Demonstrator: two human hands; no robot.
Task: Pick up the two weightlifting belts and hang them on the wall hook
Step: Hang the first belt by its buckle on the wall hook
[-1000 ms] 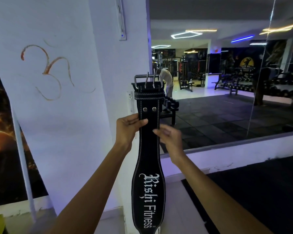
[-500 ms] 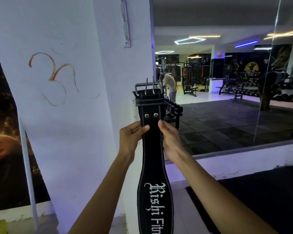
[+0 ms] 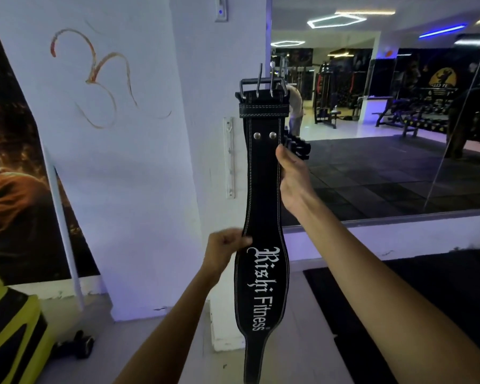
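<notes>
One black belt (image 3: 261, 189) hangs buckle-up at the white pillar's corner (image 3: 219, 162) (hook hidden); right hand (image 3: 293, 178) and left hand (image 3: 223, 253) pinch its edges; no second belt visible

White pillar (image 3: 139, 162) with orange scrawl (image 3: 94, 79), wall mirror (image 3: 385, 120) (hexagonal ceiling light (image 3: 336, 20) reflected), black floor mat (image 3: 441, 286).

The belt (image 3: 262, 189) hangs before the pillar (image 3: 150, 162), hook strip (image 3: 229, 159) to its left, mirror (image 3: 385, 120) to its right.
</notes>
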